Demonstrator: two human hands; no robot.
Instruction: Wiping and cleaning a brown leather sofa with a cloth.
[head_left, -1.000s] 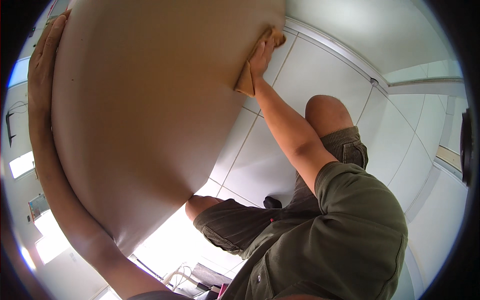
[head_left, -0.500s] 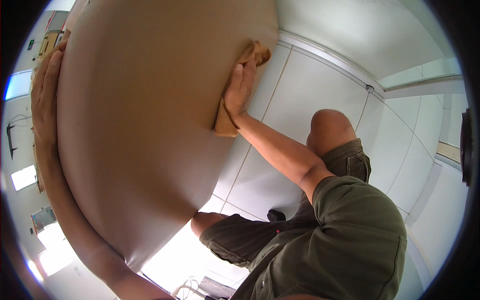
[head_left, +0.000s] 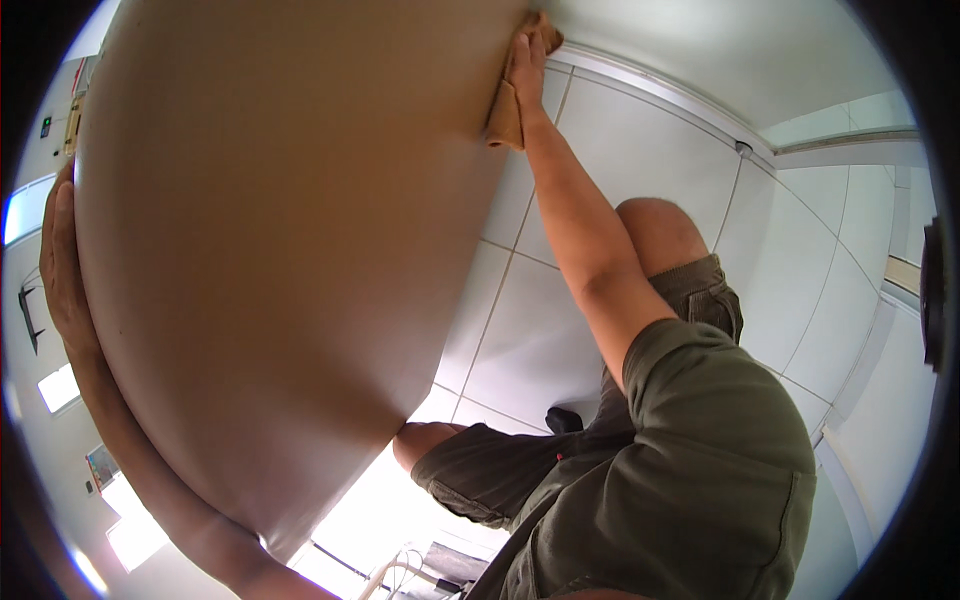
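One tan cloth (head_left: 506, 120), one large brown panel (head_left: 270, 230)

The right hand (head_left: 527, 78) lies outstretched over the cloth at the panel's far right edge, beside white floor tiles (head_left: 640, 140); any pinch is hidden. The left hand (head_left: 62, 260) stretches along the left edge, fingers close together, grip unclear. The cloth looks soft and light, best held under a flat palm; the panel seems smooth and bulky, best steadied by its edges

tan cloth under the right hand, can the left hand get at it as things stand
Probably not: the left hand lies along the opposite edge of the brown panel, whose broad face separates it from the tan cloth; the right hand partly covers that cloth.
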